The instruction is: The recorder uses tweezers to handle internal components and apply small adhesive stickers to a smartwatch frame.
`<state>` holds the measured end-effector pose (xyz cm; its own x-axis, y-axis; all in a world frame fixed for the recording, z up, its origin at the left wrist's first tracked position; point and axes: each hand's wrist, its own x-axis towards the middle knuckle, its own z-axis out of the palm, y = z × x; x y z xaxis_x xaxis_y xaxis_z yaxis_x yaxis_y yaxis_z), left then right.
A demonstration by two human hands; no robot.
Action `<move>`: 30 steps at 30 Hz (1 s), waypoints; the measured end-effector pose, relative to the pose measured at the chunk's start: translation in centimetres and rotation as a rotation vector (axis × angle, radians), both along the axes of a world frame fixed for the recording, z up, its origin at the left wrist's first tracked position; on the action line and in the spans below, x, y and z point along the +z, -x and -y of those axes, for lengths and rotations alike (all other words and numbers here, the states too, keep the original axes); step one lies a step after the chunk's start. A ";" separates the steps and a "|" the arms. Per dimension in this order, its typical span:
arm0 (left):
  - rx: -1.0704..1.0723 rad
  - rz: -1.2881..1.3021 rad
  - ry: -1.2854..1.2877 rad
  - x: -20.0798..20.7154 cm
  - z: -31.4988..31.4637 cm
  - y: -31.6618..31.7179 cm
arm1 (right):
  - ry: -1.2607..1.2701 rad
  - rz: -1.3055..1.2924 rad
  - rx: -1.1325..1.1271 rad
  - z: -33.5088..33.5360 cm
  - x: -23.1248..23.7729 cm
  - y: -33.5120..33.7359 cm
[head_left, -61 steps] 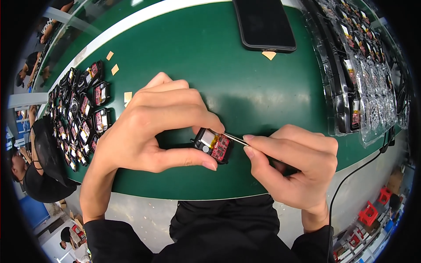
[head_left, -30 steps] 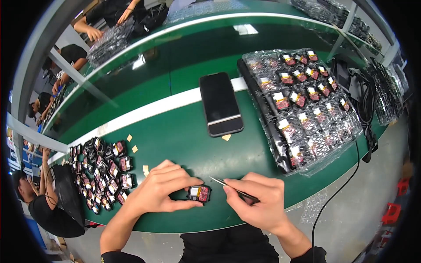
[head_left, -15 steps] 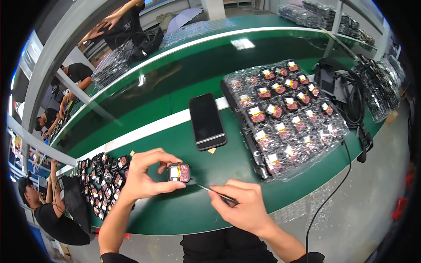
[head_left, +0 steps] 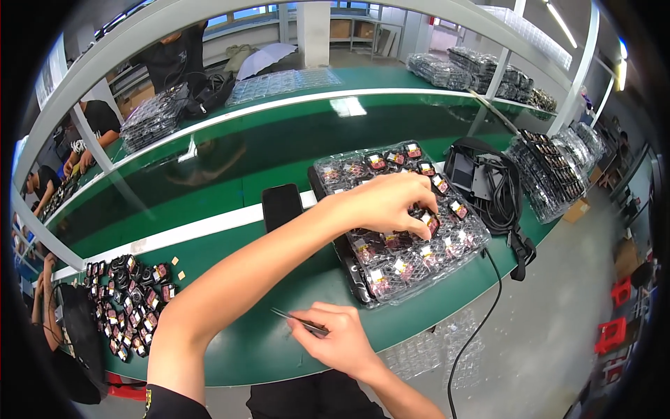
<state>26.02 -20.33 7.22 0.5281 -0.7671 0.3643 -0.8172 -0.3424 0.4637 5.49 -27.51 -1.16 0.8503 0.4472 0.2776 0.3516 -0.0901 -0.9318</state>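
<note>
My left hand is stretched across to the clear plastic tray, thumb and fingers closed round a small square electronic module at the tray's right half. The module has a black case with a red circuit board and a pale label. Part of the tray is hidden under my hand and forearm. Low in front of me, my right hand holds a pair of tweezers, tips pointing left, just above the green table and touching no module.
A black phone lies left of the tray, partly behind my forearm. Loose modules are heaped at the left. Right of the tray are a black bag with coiled cable and stacked trays. A glossy green belt runs behind.
My left hand has carried the module from in front of me to the tray on the right. My right hand still holds the tweezers. The whole view has shifted.
</note>
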 end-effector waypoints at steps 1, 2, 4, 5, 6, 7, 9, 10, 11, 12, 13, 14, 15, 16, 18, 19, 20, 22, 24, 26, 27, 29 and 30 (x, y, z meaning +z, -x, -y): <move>-0.009 0.023 -0.044 -0.3 0.8 -0.6 | 0.004 0.003 0.002 0.0 0.0 -0.1; -0.010 0.024 -0.041 -0.9 1.6 -1.3 | 0.003 0.016 -0.015 0.0 -0.2 -0.2; 0.020 0.069 -0.035 -1.8 1.7 -2.1 | -0.009 0.033 -0.003 -0.7 -0.2 0.0; 0.020 0.125 -0.023 -1.6 1.9 -1.8 | -0.005 0.034 -0.012 -0.6 -0.2 0.1; 0.040 0.049 -0.059 -1.2 1.8 -1.7 | -0.004 0.035 -0.017 -0.5 -0.2 0.1; 0.065 -0.028 -0.097 -0.8 1.4 -1.6 | -0.010 0.031 0.002 -0.5 0.1 0.0; 0.016 0.047 0.006 -0.9 -0.1 -1.0 | 0.026 0.008 -0.044 0.0 0.5 0.0; 0.025 0.096 0.060 -0.8 -1.7 -0.3 | -0.013 0.015 -0.064 0.0 -0.1 -0.1; 0.099 0.123 0.016 0.5 -4.1 1.5 | -0.032 -0.001 -0.050 0.0 0.0 0.1; 0.176 0.192 0.024 0.8 -7.5 3.3 | -0.033 0.003 -0.031 -0.3 0.4 0.3; 0.258 0.218 -0.032 0.9 -10.7 5.0 | -0.029 0.005 -0.032 -0.4 0.5 0.2; 0.325 0.225 -0.094 0.7 -13.3 6.4 | -0.027 0.029 -0.043 -0.1 -0.1 -0.1; 0.403 0.184 -0.171 0.7 -16.2 8.2 | -0.040 0.015 -0.053 0.1 -0.4 -0.4; 0.514 0.138 -0.259 0.4 -19.2 10.2 | -0.023 0.012 -0.061 0.3 -0.6 -0.4; 0.765 -0.001 -0.384 0.1 -25.4 15.7 | -0.033 0.001 -0.036 0.1 -0.4 -0.1; 0.862 -0.065 -0.411 -0.1 -28.1 18.6 | -0.051 -0.006 -0.022 0.0 -0.4 0.1; 0.905 -0.145 -0.455 -0.1 -30.0 21.1 | -0.037 0.023 -0.019 0.0 -0.5 0.1; 0.943 -0.259 -0.433 0.6 -30.9 25.8 | -0.040 0.058 -0.014 -0.3 -0.4 0.1; 0.919 -0.214 -0.441 -0.4 -31.0 28.5 | -0.034 0.051 -0.014 -0.4 -0.5 0.3; 0.939 -0.137 -0.442 -1.5 -30.7 29.5 | 0.001 0.043 -0.029 -0.4 -0.1 0.3; 0.945 -0.104 -0.420 -1.8 -30.5 29.5 | -0.002 0.036 -0.015 -0.4 0.2 0.3; 0.958 -0.186 -0.359 -2.3 -30.6 29.1 | 0.039 0.058 -0.030 -0.4 0.4 0.0; 0.953 -0.184 -0.348 -2.5 -30.4 28.7 | 0.034 0.065 -0.040 -0.4 0.0 0.0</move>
<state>-2.73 10.12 4.73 0.9974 -0.0479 0.0542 -0.0622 -0.9503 0.3050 5.50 -27.06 -1.13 0.8482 0.4236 0.3179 0.4065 -0.1360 -0.9035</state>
